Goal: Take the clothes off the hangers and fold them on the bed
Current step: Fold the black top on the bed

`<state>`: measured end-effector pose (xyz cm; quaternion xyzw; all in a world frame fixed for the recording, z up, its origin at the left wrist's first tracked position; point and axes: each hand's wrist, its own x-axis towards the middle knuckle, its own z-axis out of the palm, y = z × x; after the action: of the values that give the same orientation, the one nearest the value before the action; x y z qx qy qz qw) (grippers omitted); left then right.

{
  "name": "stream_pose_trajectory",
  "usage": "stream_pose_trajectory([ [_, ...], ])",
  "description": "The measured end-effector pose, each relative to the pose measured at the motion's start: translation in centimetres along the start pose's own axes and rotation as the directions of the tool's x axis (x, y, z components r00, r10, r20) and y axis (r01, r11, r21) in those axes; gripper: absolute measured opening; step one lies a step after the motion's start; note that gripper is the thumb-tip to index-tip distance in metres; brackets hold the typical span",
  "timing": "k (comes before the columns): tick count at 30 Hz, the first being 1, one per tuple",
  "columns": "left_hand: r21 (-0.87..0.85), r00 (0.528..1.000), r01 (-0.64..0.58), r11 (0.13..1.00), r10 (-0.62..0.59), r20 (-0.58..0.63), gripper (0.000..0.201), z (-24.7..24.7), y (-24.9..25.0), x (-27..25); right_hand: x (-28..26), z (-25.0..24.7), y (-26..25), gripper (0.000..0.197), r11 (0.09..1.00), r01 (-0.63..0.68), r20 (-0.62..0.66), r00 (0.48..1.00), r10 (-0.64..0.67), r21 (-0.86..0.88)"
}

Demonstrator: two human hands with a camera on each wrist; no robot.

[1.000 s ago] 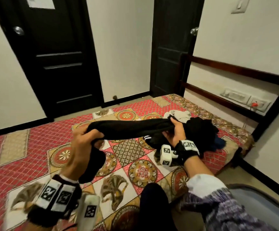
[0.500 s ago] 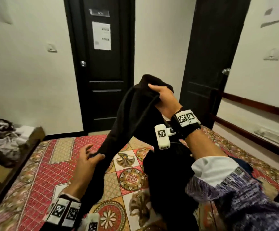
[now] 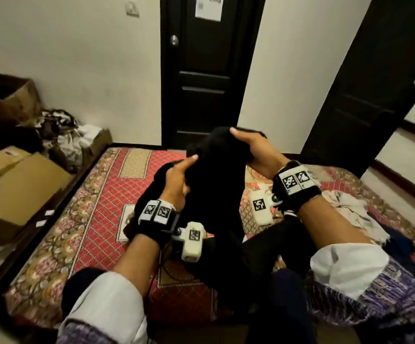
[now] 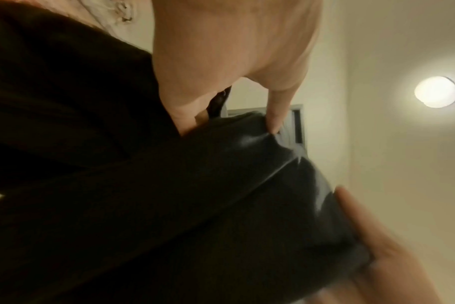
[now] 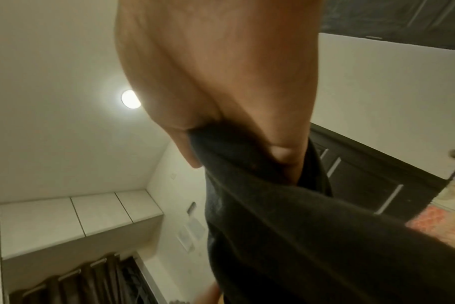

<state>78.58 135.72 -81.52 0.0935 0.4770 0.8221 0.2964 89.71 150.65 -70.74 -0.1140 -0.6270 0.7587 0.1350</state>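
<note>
Folding step: left hand [image 3: 176,180] and right hand [image 3: 253,150] both grip the black garment [image 3: 216,184] above the bed [image 3: 102,194]. Next, it likely needs laying flat.

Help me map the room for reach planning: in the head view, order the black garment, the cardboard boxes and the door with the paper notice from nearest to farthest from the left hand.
1. black garment, gripped by the left hand.
2. cardboard boxes, off to the left beside the bed.
3. door with the paper notice, straight ahead past the bed.

Black garment [image 3: 216,175] showing plain. Bed cover [image 3: 102,194] showing red lattice, floral medallions. Doors [image 3: 208,70] appearing black, walls [image 3: 77,58] cream, boxes [image 3: 20,184] brown, sleeves [image 3: 375,294] purple-white knit.
</note>
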Motion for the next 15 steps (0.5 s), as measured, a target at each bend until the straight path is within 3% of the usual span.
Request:
stream_pose_trajectory([
  [2,-0.054,0.986,0.089,0.995,-0.096,-0.134,0.018,-1.8,-1.4,1.0,-0.2,-1.1,4.5,0.035,0.995,-0.067,-0.003,0.998,0.067,-0.073],
  [5,-0.011,0.936,0.114,0.993,-0.111,-0.334,0.019,-4.0,-3.9,1.5,-1.3,-3.3,10.3,0.029,0.971,-0.190,0.024,0.980,0.195,-0.149],
  [8,0.036,0.892,0.120,0.992,-0.092,-0.443,0.018,-6.5,-5.3,1.8,-2.7,-5.9,14.4,0.037,0.876,-0.378,0.119,0.896,0.427,-0.301],
  [10,0.034,0.879,0.103,0.994,-0.075,-0.471,0.010,-8.2,-5.7,2.5,-3.6,-7.7,16.7,0.042,0.724,-0.461,0.069,0.819,0.570,-0.513],
  [12,0.006,0.859,0.043,0.999,-0.034,-0.510,0.023,-9.7,-5.4,3.2,-4.0,-9.8,19.1,0.058,0.503,-0.458,-0.098,0.803,0.588,-0.733],
  [15,-0.002,0.849,0.032,0.999,-0.028,-0.528,0.042,-11.6,-5.1,4.4,-4.3,-12.8,23.3,0.118,0.106,-0.415,-0.314,0.810,0.496,-0.904],
])
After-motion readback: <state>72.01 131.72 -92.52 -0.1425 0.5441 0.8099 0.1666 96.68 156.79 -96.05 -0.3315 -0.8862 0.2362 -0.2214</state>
